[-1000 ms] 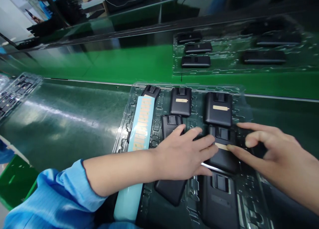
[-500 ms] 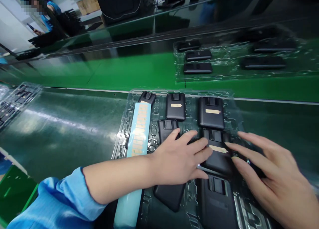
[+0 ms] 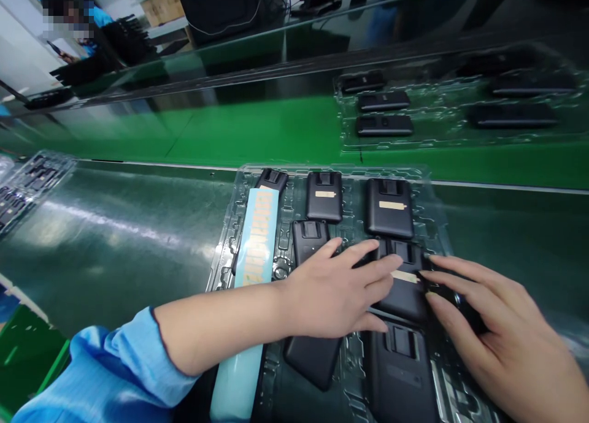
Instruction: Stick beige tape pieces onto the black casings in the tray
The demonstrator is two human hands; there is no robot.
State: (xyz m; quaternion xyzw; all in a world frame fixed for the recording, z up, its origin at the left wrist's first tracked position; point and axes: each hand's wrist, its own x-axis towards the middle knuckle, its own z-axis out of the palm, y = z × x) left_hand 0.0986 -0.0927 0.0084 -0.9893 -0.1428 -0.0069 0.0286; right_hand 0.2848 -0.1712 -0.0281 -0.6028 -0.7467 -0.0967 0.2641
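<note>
A clear plastic tray (image 3: 432,190) lies in front of me with several black rectangular casings in its pockets. My left hand (image 3: 338,291) lies flat, fingers spread, on the left side of the middle casing (image 3: 407,297), which carries a small tan strip (image 3: 405,276). My right hand (image 3: 483,325) rests on that casing's right side with fingers stretched out, fingertips next to the strip. Two casings further back (image 3: 324,196) (image 3: 389,207) each bear a tan strip. A light blue sheet of labels (image 3: 257,239) lies along the tray's left side.
The tray sits on a dark green conveyor belt (image 3: 115,233). Another clear tray (image 3: 451,104) with black parts lies on the green surface behind. A third tray (image 3: 23,184) is at the far left. A green bin (image 3: 27,355) stands at lower left.
My right hand has spread flat and slid down over the casing's right side. My left fingers have reached a little further right. The view has shifted slightly.
</note>
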